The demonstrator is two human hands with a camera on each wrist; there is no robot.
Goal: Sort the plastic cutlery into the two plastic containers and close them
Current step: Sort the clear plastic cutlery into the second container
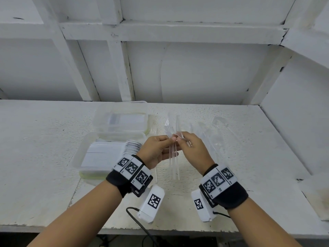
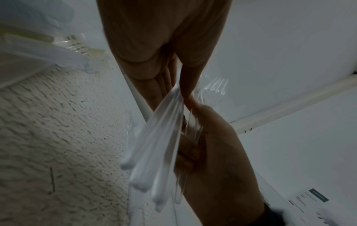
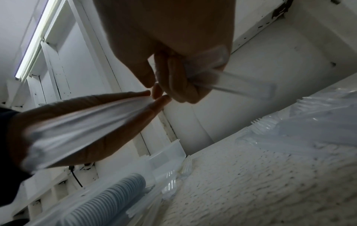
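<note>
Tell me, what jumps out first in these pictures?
Two hands meet above the middle of the white table: the left hand holds a bunch of clear plastic cutlery, and the right hand pinches more. Two plastic containers sit left of them, and loose cutlery lies right.

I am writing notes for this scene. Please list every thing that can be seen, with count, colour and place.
plastic containers: two, clear, open, left on the table, one behind the other.
stacked spoons: one row, white, in the nearer container.
loose cutlery: several, clear, on the table to the right.
held cutlery: a few pieces, clear, between both hands.
table: one, white, rough.
wrist cameras: two, white, under the wrists.
left hand: grips the handles.
right hand: pinches one piece.
</note>
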